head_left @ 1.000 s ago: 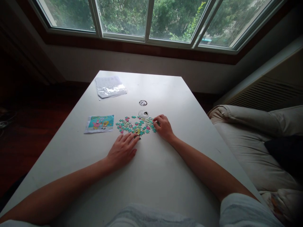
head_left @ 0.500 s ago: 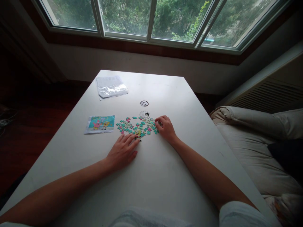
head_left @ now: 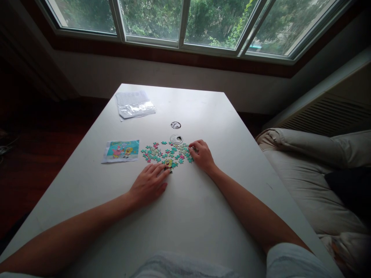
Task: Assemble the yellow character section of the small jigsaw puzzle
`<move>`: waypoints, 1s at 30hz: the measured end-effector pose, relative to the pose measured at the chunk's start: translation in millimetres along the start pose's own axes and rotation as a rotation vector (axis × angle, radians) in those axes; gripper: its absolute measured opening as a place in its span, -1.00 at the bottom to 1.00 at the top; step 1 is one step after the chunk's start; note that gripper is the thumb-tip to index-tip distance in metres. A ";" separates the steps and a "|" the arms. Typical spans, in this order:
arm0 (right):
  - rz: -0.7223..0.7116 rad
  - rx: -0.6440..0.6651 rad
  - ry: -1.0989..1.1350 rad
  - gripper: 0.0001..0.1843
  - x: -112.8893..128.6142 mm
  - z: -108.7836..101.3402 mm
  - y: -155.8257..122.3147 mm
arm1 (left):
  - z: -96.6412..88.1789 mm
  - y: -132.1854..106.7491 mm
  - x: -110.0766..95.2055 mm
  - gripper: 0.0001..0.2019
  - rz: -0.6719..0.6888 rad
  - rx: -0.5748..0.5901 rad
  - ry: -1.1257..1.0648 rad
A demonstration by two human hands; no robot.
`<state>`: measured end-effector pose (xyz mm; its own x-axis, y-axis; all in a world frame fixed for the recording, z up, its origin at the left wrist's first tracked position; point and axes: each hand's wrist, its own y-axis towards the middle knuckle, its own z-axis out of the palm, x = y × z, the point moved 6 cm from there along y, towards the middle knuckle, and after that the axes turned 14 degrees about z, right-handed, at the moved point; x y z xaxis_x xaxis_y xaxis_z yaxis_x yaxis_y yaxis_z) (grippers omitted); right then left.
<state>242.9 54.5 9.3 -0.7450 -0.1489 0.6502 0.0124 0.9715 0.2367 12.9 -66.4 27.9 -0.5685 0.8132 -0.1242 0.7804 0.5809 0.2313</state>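
Note:
Loose jigsaw puzzle pieces (head_left: pixel 152 153), mostly turquoise with some pink and pale ones, lie spread over the middle of the table. At their near edge is a small joined yellow section (head_left: pixel 168 163) with a cartoon character on it. My left hand (head_left: pixel 149 180) rests flat, fingers stretched out, its fingertips touching or covering the lower left of that section. On the right edge of the pieces lies my right hand (head_left: pixel 202 155), fingers bent, thumb and forefinger slightly apart over the pieces. I see nothing held in it.
A printed cartoon picture sheet (head_left: pixel 121 151) lies left of the pieces on the white table (head_left: pixel 185 216). Papers in a clear plastic sleeve (head_left: pixel 135 104) are at the far left. Two round table inserts (head_left: pixel 175 125) sit beyond the pieces. A beige sofa (head_left: pixel 292 166) stands on the right.
The whole view has shifted very slightly. Both hands stay in nearly the same places, and I see no clear movement of the pieces.

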 end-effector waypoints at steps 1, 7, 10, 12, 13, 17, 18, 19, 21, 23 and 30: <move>0.000 0.000 0.000 -0.87 0.1 0.0 0.0 | -0.4 0.0 0.2 -0.62 0.000 -0.004 -0.003; 0.009 0.002 -0.002 -0.88 -0.7 0.1 0.4 | -2.3 0.2 1.5 -0.69 0.002 -0.044 -0.035; 0.007 0.005 0.000 -0.88 -1.5 0.4 0.7 | -1.9 0.5 1.6 -0.69 0.000 -0.037 -0.031; 0.003 0.004 0.002 -0.89 -2.1 0.5 0.9 | -1.9 0.8 1.3 -0.69 0.002 -0.033 -0.028; -0.001 0.002 0.002 -0.89 -2.3 0.5 1.1 | -1.9 1.0 1.1 -0.69 0.005 -0.032 -0.028; -0.010 -0.004 -0.002 -0.89 -2.4 0.5 1.5 | -0.8 0.9 1.3 -0.70 0.007 -0.029 -0.027; -0.009 -0.003 -0.002 -0.89 -2.3 0.5 1.4 | -0.3 0.8 1.6 -0.71 0.005 -0.027 -0.026; -0.009 -0.002 -0.002 -0.88 -2.1 0.5 1.3 | 0.0 0.7 1.7 -0.71 0.005 -0.024 -0.025; -0.008 -0.001 0.000 -0.89 -1.7 0.3 1.0 | 0.2 0.6 1.8 -0.71 0.008 -0.019 -0.028; -0.005 -0.001 0.003 -0.89 -1.3 -0.1 0.7 | -0.8 0.6 1.9 -0.71 0.012 -0.025 -0.033; -0.001 -0.004 0.011 -0.88 -0.6 -0.9 0.9 | -0.8 1.4 1.9 -0.66 0.059 -0.025 -0.039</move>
<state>243.9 55.3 9.8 -0.7379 -0.1520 0.6576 0.0143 0.9706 0.2404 12.8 -64.1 28.8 -0.5103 0.8473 -0.1473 0.8055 0.5309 0.2633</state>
